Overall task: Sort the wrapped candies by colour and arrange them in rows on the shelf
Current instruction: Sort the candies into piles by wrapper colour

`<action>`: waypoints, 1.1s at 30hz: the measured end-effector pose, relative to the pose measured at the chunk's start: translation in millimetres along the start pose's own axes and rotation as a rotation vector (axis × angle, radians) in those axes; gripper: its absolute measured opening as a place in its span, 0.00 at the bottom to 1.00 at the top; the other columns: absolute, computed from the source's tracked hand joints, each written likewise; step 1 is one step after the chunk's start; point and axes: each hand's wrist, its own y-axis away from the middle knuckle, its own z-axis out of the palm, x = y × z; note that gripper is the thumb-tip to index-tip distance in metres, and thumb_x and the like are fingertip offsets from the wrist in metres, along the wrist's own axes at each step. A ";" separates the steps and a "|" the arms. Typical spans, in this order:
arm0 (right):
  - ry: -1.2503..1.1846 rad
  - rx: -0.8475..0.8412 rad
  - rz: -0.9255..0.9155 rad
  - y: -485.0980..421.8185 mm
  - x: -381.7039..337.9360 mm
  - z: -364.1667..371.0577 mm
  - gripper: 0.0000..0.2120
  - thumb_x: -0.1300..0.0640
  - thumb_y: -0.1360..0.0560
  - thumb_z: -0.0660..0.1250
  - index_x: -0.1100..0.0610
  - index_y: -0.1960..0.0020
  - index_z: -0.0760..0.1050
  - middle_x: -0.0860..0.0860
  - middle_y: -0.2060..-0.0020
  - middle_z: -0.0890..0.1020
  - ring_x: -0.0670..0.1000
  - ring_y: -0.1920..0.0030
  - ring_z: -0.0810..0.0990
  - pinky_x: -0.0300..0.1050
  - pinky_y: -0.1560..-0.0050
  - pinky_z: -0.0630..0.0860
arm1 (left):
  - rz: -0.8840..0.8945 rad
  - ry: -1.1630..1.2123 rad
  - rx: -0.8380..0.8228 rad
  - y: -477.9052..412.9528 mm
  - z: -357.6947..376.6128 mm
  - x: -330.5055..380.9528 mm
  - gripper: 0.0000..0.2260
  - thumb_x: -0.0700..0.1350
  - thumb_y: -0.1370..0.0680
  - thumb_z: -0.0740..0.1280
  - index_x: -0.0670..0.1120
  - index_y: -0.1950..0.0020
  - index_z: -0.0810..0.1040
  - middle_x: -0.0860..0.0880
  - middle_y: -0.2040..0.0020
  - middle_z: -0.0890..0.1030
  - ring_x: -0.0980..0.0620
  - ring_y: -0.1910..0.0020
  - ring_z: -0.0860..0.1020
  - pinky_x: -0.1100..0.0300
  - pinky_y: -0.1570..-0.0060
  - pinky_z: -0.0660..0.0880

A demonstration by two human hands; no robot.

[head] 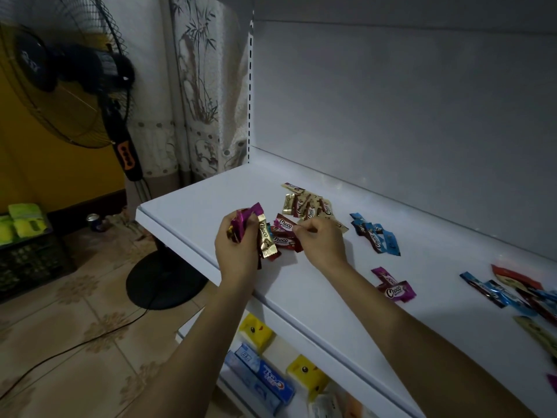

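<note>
On the white shelf [316, 285] my left hand [236, 251] grips a bunch of mixed candies [253, 227], purple, gold and red. My right hand [321, 241] pinches the end of a red candy [284, 225] that lies on the shelf, with another red candy [286, 241] just below it. A group of gold candies [307, 205] lies behind, a group of blue candies [375, 233] to the right, and two purple candies [391, 286] nearer the front.
An unsorted heap of candies [524, 294] lies at the far right of the shelf. The lower shelf holds toothpaste boxes [265, 375] and yellow packets [257, 330]. A standing fan [90, 86] with its round base [162, 282] is left of the shelf, beside a dark crate [30, 257].
</note>
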 end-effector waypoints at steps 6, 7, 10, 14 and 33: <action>0.110 -0.004 -0.025 -5.9 0.2 21.0 0.07 0.53 0.25 0.67 0.55 0.54 0.81 0.46 0.57 0.83 0.49 0.55 0.80 0.51 0.51 0.78 | -0.019 0.037 0.006 -4.5 -0.3 -3.4 0.03 0.47 0.20 0.65 0.54 0.48 0.76 0.53 0.55 0.81 0.58 0.55 0.80 0.66 0.58 0.75; 0.137 0.008 -0.024 -7.3 -2.8 23.9 0.07 0.52 0.25 0.67 0.55 0.54 0.80 0.46 0.57 0.83 0.48 0.55 0.80 0.51 0.51 0.78 | -0.015 0.032 0.005 -4.7 0.1 -4.2 0.03 0.47 0.20 0.65 0.54 0.48 0.76 0.53 0.54 0.81 0.57 0.54 0.80 0.64 0.56 0.76; 0.141 -0.010 0.001 -11.7 -8.9 30.7 0.07 0.50 0.26 0.68 0.53 0.52 0.78 0.46 0.55 0.82 0.48 0.53 0.80 0.50 0.49 0.77 | -0.008 0.030 0.000 -5.8 -0.6 -3.7 0.03 0.46 0.20 0.65 0.54 0.49 0.76 0.52 0.53 0.81 0.55 0.53 0.80 0.63 0.55 0.76; -0.019 -0.048 -0.003 -3.7 -16.8 17.6 0.10 0.48 0.23 0.65 0.53 0.48 0.77 0.47 0.52 0.81 0.48 0.49 0.79 0.45 0.50 0.76 | 0.007 0.007 -0.080 -2.8 -2.8 -1.4 0.04 0.46 0.20 0.66 0.55 0.49 0.77 0.51 0.53 0.82 0.54 0.53 0.82 0.57 0.52 0.79; -0.400 -0.007 0.201 72.9 15.0 -123.6 0.12 0.64 0.20 0.60 0.57 0.38 0.73 0.54 0.52 0.83 0.50 0.61 0.83 0.40 0.64 0.77 | -0.016 -0.033 -0.606 65.6 73.8 -1.7 0.05 0.44 0.19 0.64 0.52 0.50 0.78 0.51 0.62 0.79 0.59 0.67 0.75 0.69 0.69 0.70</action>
